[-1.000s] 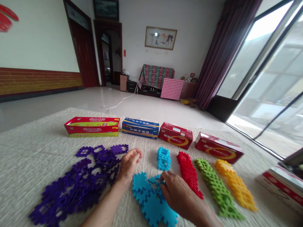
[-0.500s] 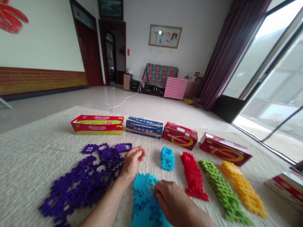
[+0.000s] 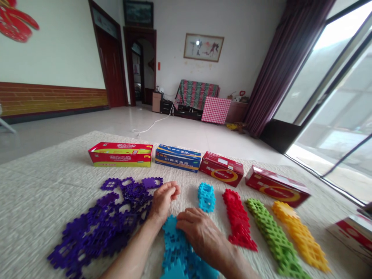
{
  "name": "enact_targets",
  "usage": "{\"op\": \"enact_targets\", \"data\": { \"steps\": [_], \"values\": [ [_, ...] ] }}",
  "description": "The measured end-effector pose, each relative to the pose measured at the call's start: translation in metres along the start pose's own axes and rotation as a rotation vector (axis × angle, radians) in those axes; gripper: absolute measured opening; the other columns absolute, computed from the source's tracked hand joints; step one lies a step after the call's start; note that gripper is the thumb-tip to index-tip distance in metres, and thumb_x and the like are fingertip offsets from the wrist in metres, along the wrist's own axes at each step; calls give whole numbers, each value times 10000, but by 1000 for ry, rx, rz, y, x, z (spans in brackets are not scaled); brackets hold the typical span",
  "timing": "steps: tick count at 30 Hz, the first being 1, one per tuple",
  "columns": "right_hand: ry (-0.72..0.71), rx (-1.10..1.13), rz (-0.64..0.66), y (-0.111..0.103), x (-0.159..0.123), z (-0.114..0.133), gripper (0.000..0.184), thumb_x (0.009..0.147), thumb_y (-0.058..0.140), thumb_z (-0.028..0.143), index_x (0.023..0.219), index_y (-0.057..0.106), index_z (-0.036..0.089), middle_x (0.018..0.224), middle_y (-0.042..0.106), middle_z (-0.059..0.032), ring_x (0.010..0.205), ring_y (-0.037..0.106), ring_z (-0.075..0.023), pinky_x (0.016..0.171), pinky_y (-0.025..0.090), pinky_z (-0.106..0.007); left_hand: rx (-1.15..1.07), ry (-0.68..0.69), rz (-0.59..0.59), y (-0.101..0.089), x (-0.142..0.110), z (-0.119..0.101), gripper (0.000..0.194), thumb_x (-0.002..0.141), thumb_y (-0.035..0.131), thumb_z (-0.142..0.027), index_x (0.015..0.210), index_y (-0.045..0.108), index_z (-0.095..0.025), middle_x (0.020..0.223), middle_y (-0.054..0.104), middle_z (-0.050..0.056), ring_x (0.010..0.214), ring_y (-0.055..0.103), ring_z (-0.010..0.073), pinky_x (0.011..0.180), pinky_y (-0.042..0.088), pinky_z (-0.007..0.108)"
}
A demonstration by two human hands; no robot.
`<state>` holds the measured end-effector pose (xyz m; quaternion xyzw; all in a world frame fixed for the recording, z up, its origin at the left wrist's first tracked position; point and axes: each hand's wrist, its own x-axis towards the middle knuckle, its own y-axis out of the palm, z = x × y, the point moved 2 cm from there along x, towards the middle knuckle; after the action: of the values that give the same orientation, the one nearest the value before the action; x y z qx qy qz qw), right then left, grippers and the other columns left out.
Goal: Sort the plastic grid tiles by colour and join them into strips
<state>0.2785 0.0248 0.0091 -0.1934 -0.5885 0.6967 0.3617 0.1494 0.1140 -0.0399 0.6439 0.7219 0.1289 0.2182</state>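
Observation:
Light-blue interlocking plastic tiles [image 3: 174,267] lie in an overlapping pile in front of me. My right hand [image 3: 200,230] is over the pile, its fingers bent down onto a blue tile [image 3: 171,224] at the far end; the fingertips are partly hidden. To the left of the pile's far end, my left hand [image 3: 165,197] is loosely closed, with no tile showing in it. Purple tiles [image 3: 101,228] spread in a heap beside my left forearm. A small light-blue stack [image 3: 206,197] sits apart, beyond my right hand.
Rows of red tiles [image 3: 236,221], green tiles [image 3: 271,234] and yellow tiles [image 3: 302,236] lie on the right. Behind stand a red-and-yellow box [image 3: 120,155], a blue box [image 3: 178,158] and two dark red boxes [image 3: 222,167]. Another box [image 3: 353,234] is at the right edge.
My right hand has moved left and forward across the blue pile, and its fingers now cover part of the far tile. My left hand stays almost where it was.

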Motion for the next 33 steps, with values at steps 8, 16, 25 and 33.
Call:
{"op": "enact_targets", "data": {
  "steps": [8, 16, 25, 33],
  "values": [
    [37, 48, -13, -1, -2, 0, 128, 940, 508, 162, 902, 622, 206, 975, 660, -5, 969, 578, -150, 901, 418, -286, 3, -5, -10, 1, -1, -1, 374, 539, 741, -308, 868, 691, -136, 750, 721, 45, 685, 648, 148, 657, 453, 253],
    [55, 260, -198, -4, -10, -11, 209, 913, 450, 103, 1000, 606, 211, 1044, 625, -38, 965, 582, -143, 869, 451, -271, -13, -8, -4, 0, 0, 0, 370, 543, 743, -309, 867, 688, -141, 752, 720, 44, 690, 647, 150, 658, 450, 254],
    [494, 245, -374, -37, -36, -65, 99, 778, 498, 141, 815, 581, 180, 605, 554, 32, 534, 493, -111, 514, 353, -221, 40, 28, 16, -2, -2, -1, 330, 599, 722, -325, 876, 690, -150, 781, 720, 43, 710, 650, 154, 664, 448, 253],
    [600, 232, -247, -16, -41, -81, 99, 737, 483, 143, 740, 579, 169, 569, 525, 39, 519, 452, -99, 492, 294, -216, 63, 52, 30, -1, -4, -2, 310, 617, 710, -323, 872, 692, -148, 778, 716, 40, 715, 645, 154, 674, 448, 257]
  ]
}}
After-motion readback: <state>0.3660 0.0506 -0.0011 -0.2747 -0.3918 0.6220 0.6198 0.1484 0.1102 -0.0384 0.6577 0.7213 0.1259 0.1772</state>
